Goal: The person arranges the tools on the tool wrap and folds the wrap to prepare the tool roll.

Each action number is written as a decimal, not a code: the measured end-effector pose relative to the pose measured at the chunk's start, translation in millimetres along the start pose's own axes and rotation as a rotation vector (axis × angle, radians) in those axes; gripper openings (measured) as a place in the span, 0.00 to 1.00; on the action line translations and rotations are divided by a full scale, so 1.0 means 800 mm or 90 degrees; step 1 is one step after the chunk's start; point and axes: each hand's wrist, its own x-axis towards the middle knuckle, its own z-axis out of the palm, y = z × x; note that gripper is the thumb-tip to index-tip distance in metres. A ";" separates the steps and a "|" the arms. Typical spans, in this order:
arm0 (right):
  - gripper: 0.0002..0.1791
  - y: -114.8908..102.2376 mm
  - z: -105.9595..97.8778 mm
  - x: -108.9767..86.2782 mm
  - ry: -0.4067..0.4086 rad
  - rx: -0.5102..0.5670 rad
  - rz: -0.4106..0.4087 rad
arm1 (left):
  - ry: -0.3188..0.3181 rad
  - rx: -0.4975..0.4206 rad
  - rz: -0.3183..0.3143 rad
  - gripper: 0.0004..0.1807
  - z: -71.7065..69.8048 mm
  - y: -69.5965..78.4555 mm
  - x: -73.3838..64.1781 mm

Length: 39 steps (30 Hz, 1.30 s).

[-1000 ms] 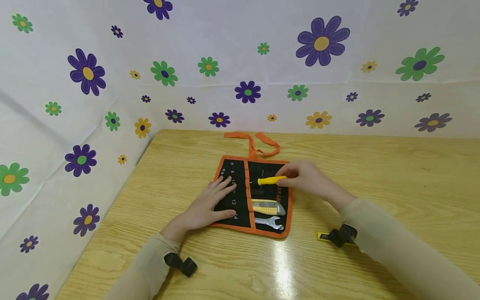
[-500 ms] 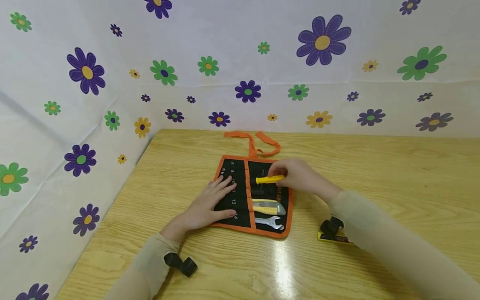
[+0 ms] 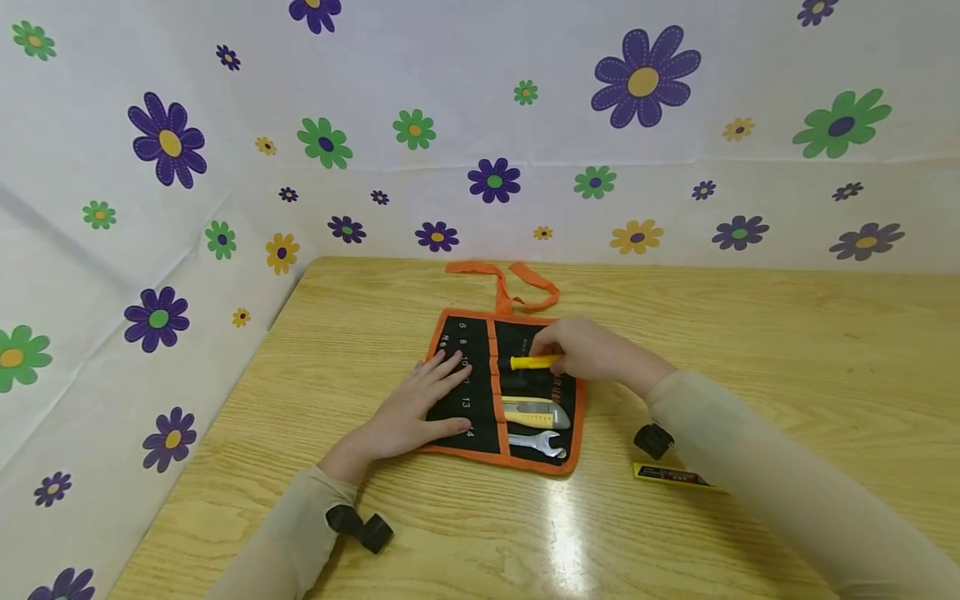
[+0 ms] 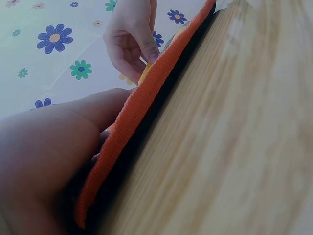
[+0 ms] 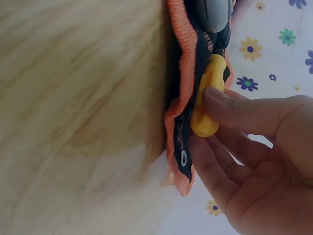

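Note:
A black tool pouch [image 3: 525, 333] with orange trim lies unrolled on the table. My left hand [image 3: 412, 412] rests flat on its left half, fingers spread over the printed sizes. My right hand [image 3: 592, 354] pinches the yellow handle of a screwdriver [image 3: 531, 362] between thumb and fingers, over the pouch's right half. The handle points left, its front end close to the orange pocket edge; the shaft is hidden. In the right wrist view the thumb presses on the screwdriver [image 5: 211, 100]. A yellow utility knife [image 3: 536, 412] and an open-end wrench [image 3: 536, 444] sit in the pockets below.
A flat yellow-and-black item [image 3: 667, 475] lies on the wooden table [image 3: 465, 542], partly behind the right sleeve. The orange tie strap [image 3: 501, 287] stretches behind the pouch. A flowered white cloth [image 3: 450, 83] hangs along the back and left.
My right hand has moved left with the screwdriver, bringing its handle closer to the pocket edge. The shaft, briefly visible before, is now out of sight. The left hand stays put.

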 end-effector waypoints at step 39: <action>0.09 -0.025 0.008 0.037 -0.041 -0.025 -0.085 | -0.013 0.011 0.004 0.41 -0.003 0.000 0.001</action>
